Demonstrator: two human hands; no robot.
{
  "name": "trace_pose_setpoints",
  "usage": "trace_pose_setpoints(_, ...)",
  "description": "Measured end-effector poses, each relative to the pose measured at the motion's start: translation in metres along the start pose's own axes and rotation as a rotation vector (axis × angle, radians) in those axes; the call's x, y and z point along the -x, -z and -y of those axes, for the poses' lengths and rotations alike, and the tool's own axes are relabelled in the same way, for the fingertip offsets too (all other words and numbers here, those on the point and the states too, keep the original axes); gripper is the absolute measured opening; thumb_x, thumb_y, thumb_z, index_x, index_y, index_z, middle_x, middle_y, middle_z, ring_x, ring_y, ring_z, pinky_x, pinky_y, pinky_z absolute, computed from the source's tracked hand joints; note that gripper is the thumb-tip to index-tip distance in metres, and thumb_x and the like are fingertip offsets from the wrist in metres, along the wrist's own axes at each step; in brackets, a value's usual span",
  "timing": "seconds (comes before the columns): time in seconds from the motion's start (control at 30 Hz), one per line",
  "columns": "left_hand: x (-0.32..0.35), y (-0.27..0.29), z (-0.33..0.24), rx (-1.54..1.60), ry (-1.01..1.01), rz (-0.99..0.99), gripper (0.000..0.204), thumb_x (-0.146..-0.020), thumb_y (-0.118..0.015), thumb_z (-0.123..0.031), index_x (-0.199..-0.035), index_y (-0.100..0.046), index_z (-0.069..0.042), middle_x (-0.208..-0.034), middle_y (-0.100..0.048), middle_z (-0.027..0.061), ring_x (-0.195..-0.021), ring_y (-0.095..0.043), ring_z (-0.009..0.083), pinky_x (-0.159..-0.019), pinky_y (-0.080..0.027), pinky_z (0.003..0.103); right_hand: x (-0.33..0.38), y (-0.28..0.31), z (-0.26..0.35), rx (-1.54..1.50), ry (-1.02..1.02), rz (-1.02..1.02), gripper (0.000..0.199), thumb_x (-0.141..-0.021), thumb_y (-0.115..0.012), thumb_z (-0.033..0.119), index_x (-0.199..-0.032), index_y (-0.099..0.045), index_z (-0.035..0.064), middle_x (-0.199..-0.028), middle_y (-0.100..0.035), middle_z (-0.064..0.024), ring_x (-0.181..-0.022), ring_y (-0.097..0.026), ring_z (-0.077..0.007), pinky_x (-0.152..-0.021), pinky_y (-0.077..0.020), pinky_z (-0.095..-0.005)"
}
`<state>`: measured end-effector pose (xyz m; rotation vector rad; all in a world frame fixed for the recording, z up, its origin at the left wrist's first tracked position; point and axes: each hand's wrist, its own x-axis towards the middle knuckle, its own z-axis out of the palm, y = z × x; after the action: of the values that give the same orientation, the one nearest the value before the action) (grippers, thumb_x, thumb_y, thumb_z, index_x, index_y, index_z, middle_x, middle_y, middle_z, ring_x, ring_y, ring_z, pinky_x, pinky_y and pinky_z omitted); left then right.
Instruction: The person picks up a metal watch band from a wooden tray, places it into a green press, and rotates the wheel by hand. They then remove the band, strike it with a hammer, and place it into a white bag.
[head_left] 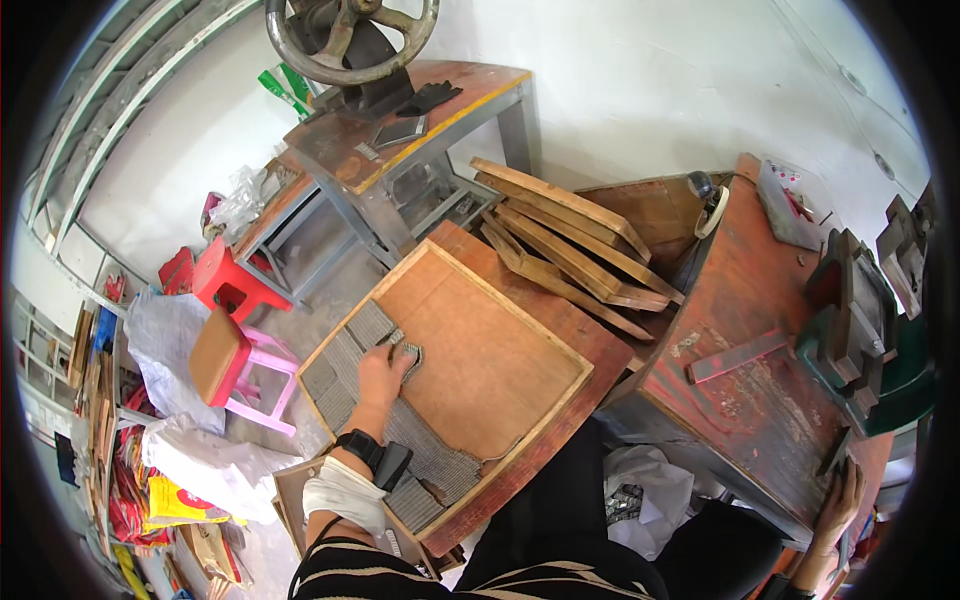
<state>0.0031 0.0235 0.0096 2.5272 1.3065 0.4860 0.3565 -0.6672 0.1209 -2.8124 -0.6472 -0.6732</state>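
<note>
A shallow wooden tray (480,350) with a light rim lies tilted before me on a reddish board. Along its left and near side run packed rows of small grey strip-like pieces (430,455). My left hand (380,372), with a black device strapped at the wrist, is over these rows. Its fingers close on a short row of grey pieces (411,362) at the edge of the packed area. At the far right, my right hand (842,508) rests on the workbench edge, fingers stretched out, beside a small dark metal part (834,452). Nothing shows in it.
The worn reddish workbench (720,400) on my right carries a flat metal bar (738,357) and a green-and-grey vise-like machine (860,330). Wooden trays (570,240) are stacked beyond. A handwheel press (355,40) stands at the back; a pink stool (255,370) is left.
</note>
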Motion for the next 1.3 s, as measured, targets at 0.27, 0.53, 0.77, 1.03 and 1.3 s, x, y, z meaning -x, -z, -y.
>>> trace_pose_setpoints(0.27, -0.024, -0.005, 0.033, -0.339, -0.123, -0.041, 0.020, -0.076, -0.071, -0.018, -0.080, -0.070, 0.002, -0.079, -0.065, 0.0184, -0.075, -0.064, 0.0340, -0.070, -0.053, 0.042, 0.000, 0.004, 0.003, -0.008, -0.010, 0.040, 0.037, -0.090, -0.053, 0.000, -0.126, -0.057, 0.0023, -0.122, -0.058, -0.0182, -0.114, -0.054, -0.0353, -0.099, -0.0417, -0.0400)
trace_pose_setpoints(0.53, -0.037, -0.007, 0.024, -0.585, -0.229, 0.128, 0.017, -0.078, -0.062, -0.015, -0.073, -0.069, 0.000, -0.075, -0.067, 0.0168, -0.079, -0.067, 0.0319, -0.066, -0.055, 0.041, 0.001, 0.003, -0.005, 0.021, 0.009, 0.014, 0.035, -0.090, -0.053, 0.000, -0.125, -0.058, 0.0018, -0.122, -0.059, -0.0182, -0.115, -0.055, -0.0351, -0.099, -0.0419, -0.0394)
trace_pose_setpoints(0.77, -0.045, 0.020, 0.006, -0.286, -0.112, 0.258, 0.021, -0.074, -0.062, -0.017, -0.078, -0.069, 0.002, -0.075, -0.066, 0.0217, -0.073, -0.066, 0.0373, -0.069, -0.053, 0.044, 0.001, 0.006, 0.002, 0.030, -0.008, 0.020, 0.035, -0.090, -0.053, -0.001, -0.124, -0.058, 0.0010, -0.122, -0.059, -0.0190, -0.114, -0.056, -0.0352, -0.099, -0.0428, -0.0390)
trace_pose_setpoints(1.03, -0.036, 0.018, 0.011, 0.017, 0.082, 0.375, 0.033, -0.074, -0.070, -0.024, -0.097, -0.069, 0.000, -0.095, -0.066, 0.0236, -0.088, -0.064, 0.0388, -0.079, -0.052, 0.042, 0.001, 0.005, -0.002, 0.005, 0.002, 0.019, 0.035, -0.090, -0.052, -0.002, -0.125, -0.058, 0.0006, -0.123, -0.059, -0.0196, -0.114, -0.056, -0.0355, -0.099, -0.0426, -0.0392)
trace_pose_setpoints(1.3, -0.015, 0.002, 0.008, -0.074, 0.024, 0.152, 0.050, -0.069, -0.077, -0.022, -0.111, -0.065, 0.002, -0.101, -0.066, 0.0226, -0.096, -0.062, 0.0390, -0.084, -0.050, 0.043, 0.000, 0.003, -0.002, -0.014, 0.011, 0.025, 0.035, -0.091, -0.052, -0.001, -0.126, -0.057, 0.0011, -0.122, -0.059, -0.0197, -0.114, -0.056, -0.0355, -0.098, -0.0429, -0.0391)
